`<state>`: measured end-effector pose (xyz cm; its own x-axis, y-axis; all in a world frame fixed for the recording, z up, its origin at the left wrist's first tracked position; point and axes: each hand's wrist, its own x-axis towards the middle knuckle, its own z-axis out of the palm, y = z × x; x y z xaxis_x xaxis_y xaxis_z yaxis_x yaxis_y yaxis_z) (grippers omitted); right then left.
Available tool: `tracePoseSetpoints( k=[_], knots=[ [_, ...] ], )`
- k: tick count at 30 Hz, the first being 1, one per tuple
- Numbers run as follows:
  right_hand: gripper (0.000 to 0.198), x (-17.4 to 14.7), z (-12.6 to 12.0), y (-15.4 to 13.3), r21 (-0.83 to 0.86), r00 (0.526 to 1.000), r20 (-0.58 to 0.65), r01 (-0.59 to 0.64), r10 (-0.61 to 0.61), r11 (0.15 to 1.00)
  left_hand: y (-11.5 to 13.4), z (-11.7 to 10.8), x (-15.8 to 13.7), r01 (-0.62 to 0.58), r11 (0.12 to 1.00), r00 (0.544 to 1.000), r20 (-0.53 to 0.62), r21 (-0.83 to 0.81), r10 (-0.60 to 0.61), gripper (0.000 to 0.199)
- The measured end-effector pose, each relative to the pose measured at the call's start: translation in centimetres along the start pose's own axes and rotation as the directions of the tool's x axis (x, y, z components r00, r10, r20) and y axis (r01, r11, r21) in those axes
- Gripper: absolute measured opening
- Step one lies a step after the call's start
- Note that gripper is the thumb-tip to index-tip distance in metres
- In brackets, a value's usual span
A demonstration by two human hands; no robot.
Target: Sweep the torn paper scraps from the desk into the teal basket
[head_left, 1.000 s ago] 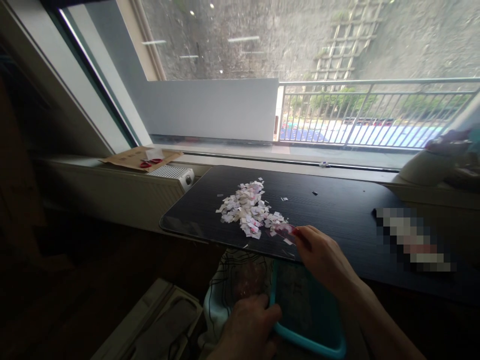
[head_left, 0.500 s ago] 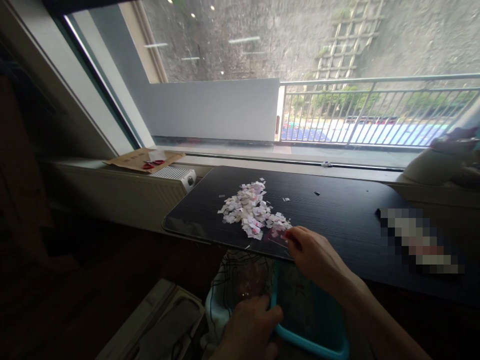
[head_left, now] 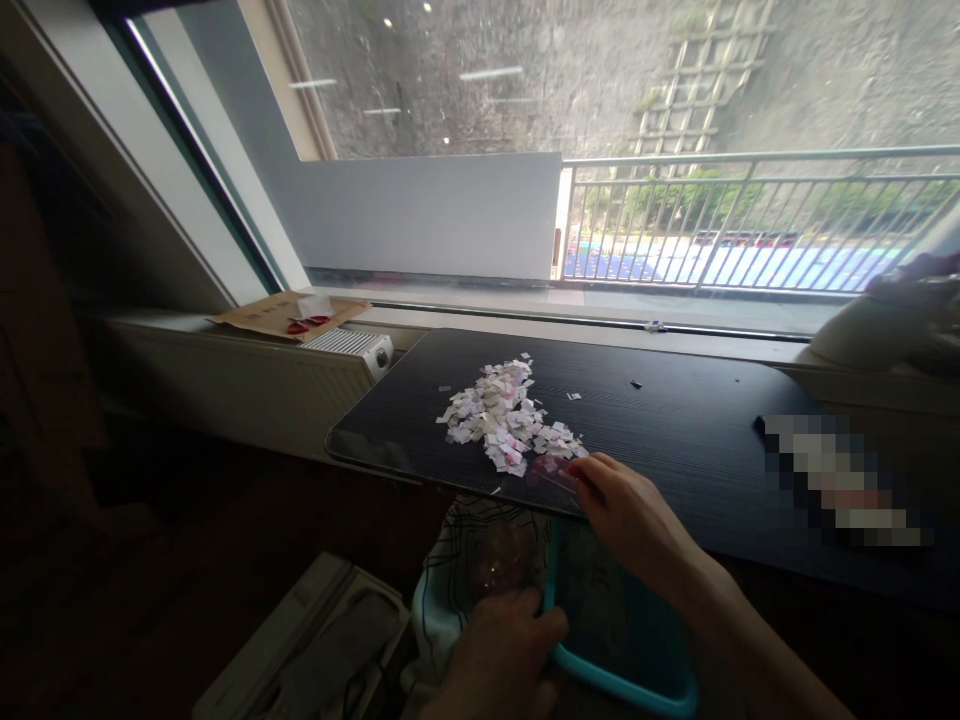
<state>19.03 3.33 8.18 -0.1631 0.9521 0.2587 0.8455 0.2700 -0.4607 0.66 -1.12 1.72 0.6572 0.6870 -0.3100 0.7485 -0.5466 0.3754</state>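
A heap of small white and pinkish paper scraps (head_left: 495,410) lies on the dark tabletop (head_left: 675,420). My right hand (head_left: 619,495) is closed in a pinch on a see-through pinkish sheet (head_left: 550,470) that lies at the heap's near right edge, by the table's front edge. Below the tabletop my left hand (head_left: 506,635) is closed, with its thumb by the rim of a teal bin (head_left: 630,690). A shiny, see-through thing (head_left: 501,562) shows just beyond the left fingers. What those fingers hold is hidden.
Left of the bin is a white cloth bag with dark lines (head_left: 435,610). A pale box (head_left: 277,630) stands low at the left. Red-handled scissors (head_left: 307,324) rest on a brown envelope (head_left: 274,312) over the radiator (head_left: 352,350). A blurred-out object (head_left: 840,480) lies at the table's right.
My right hand and the pinkish sheet have shifted very slightly at the heap's edge. My left hand keeps its place. The view has tilted a little.
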Motion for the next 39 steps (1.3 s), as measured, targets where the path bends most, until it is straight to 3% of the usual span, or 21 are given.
tracePoseSetpoints(
  k=[3, 7, 10, 19, 26, 29, 31, 35, 39],
  knots=[
    [0.02, -1.0, -0.4, 0.6, 0.013, 1.0, -0.014, 0.01, -0.009, 1.0, -0.1, 0.0, -0.1, -0.011, 1.0, 1.0, -0.012, -0.009, 0.011, 0.021],
    [0.02, -2.8, -1.4, 2.1, -0.032, 0.991, -0.101, -0.097, 0.093, 0.995, -0.3, 0.0, -0.3, -0.039, 0.999, 0.996, -0.085, -0.022, 0.037, 0.017],
    [0.02, -3.4, -1.5, 2.3, -0.03, 0.987, -0.093, -0.137, 0.134, 0.99, -0.2, 0.1, -0.3, -0.034, 0.999, 0.996, -0.088, -0.005, 0.034, 0.016],
    [0.021, -1.7, 0.8, -1.2, 0.04, 0.999, -0.008, -0.047, 0.048, 0.998, -0.2, 0.3, 0.0, -0.023, 1.0, 0.999, -0.047, 0.008, 0.023, 0.02],
    [0.022, -1.9, 1.1, -1.8, 0.076, 0.999, -0.032, -0.037, 0.039, 0.996, -0.1, 0.3, -0.2, -0.023, 1.0, 0.999, -0.043, 0.012, 0.023, 0.02],
    [0.022, -2.3, 1.3, -1.8, 0.133, 1.0, 0.022, 0.016, -0.019, 0.991, -0.2, 0.2, -0.3, -0.029, 0.999, 0.998, -0.047, 0.015, 0.03, 0.021],
    [0.022, -2.7, 1.1, -1.0, 0.16, 0.999, 0.029, 0.026, -0.031, 0.987, -0.3, 0.2, -0.4, -0.026, 1.0, 0.997, -0.073, 0.008, 0.027, 0.019],
    [0.019, -3.7, -0.2, 2.2, 0.1, 0.992, -0.086, -0.082, 0.091, 0.992, -0.7, 0.5, -0.2, -0.042, 0.999, 0.99, -0.137, -0.019, 0.039, 0.017],
    [0.018, -4.4, -1.9, 4.0, 0.066, 0.992, -0.038, -0.119, 0.121, 0.991, -0.9, 0.8, -0.1, -0.059, 0.998, 0.984, -0.167, -0.024, 0.054, 0.015]
  ],
)
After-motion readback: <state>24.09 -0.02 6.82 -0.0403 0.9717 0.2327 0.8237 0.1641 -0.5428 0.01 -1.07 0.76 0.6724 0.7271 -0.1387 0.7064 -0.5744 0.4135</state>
